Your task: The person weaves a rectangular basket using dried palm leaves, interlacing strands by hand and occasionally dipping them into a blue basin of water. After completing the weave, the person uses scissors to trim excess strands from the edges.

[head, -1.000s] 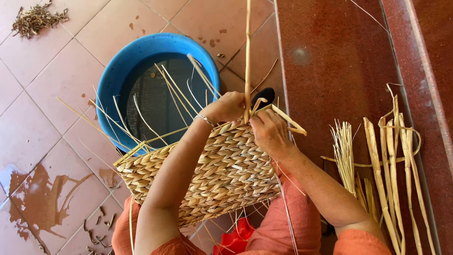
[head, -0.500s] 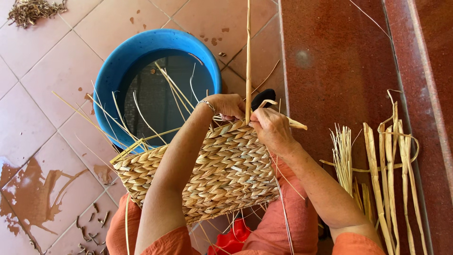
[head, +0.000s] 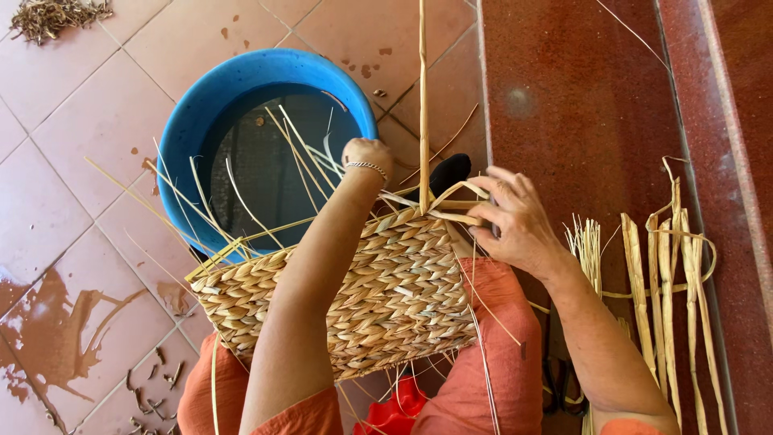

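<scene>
While a half-woven straw basket lies across the person's lap in the near centre, the left hand reaches over its far rim, seemingly to steady the loose strands there; its fingers curl out of sight, so their grip cannot be told. At the rim's right end the right hand pinches a flat folded strand between thumb and fingers, keeping the fold tight against a tall upright strand. A blue tub of water sits just beyond, and dry reeds lie to the right.
</scene>
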